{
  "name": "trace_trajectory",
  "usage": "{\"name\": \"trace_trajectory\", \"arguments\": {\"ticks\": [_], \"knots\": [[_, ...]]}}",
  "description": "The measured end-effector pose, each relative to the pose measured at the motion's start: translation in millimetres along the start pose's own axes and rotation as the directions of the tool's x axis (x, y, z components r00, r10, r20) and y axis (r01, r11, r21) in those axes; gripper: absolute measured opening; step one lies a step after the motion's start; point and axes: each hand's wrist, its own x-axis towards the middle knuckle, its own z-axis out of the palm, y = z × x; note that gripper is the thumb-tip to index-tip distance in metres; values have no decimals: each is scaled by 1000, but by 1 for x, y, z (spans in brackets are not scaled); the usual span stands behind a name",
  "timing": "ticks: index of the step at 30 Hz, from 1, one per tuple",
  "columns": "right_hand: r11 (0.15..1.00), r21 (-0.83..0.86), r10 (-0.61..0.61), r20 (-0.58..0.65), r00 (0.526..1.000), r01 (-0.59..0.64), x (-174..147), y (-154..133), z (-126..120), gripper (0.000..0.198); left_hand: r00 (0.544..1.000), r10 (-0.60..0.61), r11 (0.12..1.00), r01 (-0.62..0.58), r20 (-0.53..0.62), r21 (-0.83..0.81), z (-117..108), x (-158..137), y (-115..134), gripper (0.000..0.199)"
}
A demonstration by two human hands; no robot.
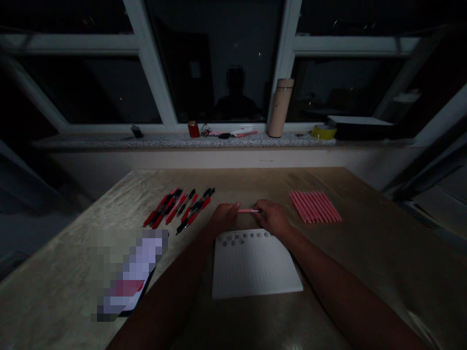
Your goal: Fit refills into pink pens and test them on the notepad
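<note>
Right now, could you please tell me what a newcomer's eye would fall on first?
Probably the pink pen held between the left hand and right hand, just beyond the lined paper. Next, the row of pink pens to the right, then the red and black pens to the left.

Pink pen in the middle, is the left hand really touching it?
Touching. The head view shows the left hand closed on one end of the pink pen, which runs into the grip with no gap.
</note>
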Motion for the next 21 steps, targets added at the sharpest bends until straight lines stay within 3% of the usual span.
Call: {"name": "trace_trajectory", "arguments": {"ticks": [5,12,18,21], "knots": [[1000,0,31,19,999,-31,0,0,-3,6,999,10,993,-4,48,-116,0,-2,-2,33],[1000,-19,-8,9,1000,8,0,1,0,5,1000,-17,998,18,25,-56,0,-2,-1,49],[999,-39,7,-3,1000,-7,-1,3,0,5,999,5,992,-1,32,-128,1,-3,-3,31],[999,-51,5,-9,1000,-5,-1,3,1,6,999,21,995,-18,24,-96,1,-2,-6,33]]}}
